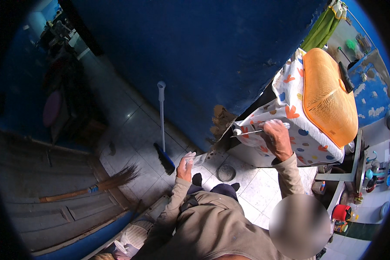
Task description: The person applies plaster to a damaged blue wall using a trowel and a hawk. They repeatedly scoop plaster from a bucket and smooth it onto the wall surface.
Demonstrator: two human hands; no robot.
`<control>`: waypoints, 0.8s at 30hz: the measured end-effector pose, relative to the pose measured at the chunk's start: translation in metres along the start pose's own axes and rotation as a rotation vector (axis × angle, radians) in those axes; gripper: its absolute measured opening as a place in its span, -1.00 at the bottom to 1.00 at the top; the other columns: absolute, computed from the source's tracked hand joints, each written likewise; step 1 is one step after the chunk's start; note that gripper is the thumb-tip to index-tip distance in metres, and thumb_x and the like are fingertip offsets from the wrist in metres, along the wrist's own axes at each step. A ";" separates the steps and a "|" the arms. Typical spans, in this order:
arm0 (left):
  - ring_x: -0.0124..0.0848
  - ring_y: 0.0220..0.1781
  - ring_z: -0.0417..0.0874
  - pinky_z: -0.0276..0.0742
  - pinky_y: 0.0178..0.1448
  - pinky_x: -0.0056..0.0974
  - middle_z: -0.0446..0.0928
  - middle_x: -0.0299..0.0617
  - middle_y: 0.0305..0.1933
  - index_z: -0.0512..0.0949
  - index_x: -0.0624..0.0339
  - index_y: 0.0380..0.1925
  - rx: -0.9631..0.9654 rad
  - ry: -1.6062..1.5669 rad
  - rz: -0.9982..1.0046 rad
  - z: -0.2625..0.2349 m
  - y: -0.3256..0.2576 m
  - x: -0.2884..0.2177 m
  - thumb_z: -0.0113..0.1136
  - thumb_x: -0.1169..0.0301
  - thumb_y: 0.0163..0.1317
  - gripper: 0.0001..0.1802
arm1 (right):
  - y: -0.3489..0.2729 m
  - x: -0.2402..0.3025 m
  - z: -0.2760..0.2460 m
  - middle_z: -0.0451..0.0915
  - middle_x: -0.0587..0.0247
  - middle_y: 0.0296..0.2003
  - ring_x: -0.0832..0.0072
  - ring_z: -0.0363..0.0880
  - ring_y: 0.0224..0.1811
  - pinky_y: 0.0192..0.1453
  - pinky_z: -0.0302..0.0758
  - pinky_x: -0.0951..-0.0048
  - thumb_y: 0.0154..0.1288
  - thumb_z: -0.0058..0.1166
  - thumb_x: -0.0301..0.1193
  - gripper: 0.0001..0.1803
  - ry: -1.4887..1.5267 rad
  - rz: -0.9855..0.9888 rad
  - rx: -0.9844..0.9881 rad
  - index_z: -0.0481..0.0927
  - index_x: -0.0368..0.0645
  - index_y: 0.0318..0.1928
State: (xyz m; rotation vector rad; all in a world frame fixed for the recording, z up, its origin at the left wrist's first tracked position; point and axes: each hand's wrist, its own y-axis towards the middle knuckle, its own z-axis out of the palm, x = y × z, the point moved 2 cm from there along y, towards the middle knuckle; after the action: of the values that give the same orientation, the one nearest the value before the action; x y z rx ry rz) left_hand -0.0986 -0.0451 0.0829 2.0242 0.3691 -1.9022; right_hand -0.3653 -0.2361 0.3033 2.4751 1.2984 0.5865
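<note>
Fingers [271,128] around one spoon [252,131]

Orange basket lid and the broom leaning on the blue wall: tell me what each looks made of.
The orange basket lid looks like moulded plastic: an even matte colour and a regular grid of small holes. The broom seems to have a pale plastic or coated-metal handle, smooth and slightly glossy, with dark bristles at the floor, likely synthetic, though too small to be sure.
</note>
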 end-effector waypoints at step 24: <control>-0.31 0.13 0.54 0.36 0.28 -0.29 0.58 -0.05 0.07 0.49 0.34 0.04 -0.098 -0.016 -0.085 -0.008 -0.015 0.003 -0.07 0.47 0.38 -0.70 | 0.054 -0.041 0.005 0.54 0.36 -0.32 0.26 0.46 -0.09 -0.06 0.31 0.22 0.00 0.23 -0.43 -0.83 -0.096 -0.170 0.126 0.54 -0.01 -0.35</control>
State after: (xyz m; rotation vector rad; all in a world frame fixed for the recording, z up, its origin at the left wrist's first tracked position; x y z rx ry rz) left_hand -0.0969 -0.0282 0.0791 1.9578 0.5415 -1.9098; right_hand -0.3451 -0.3009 0.3126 2.4243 1.5306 0.3506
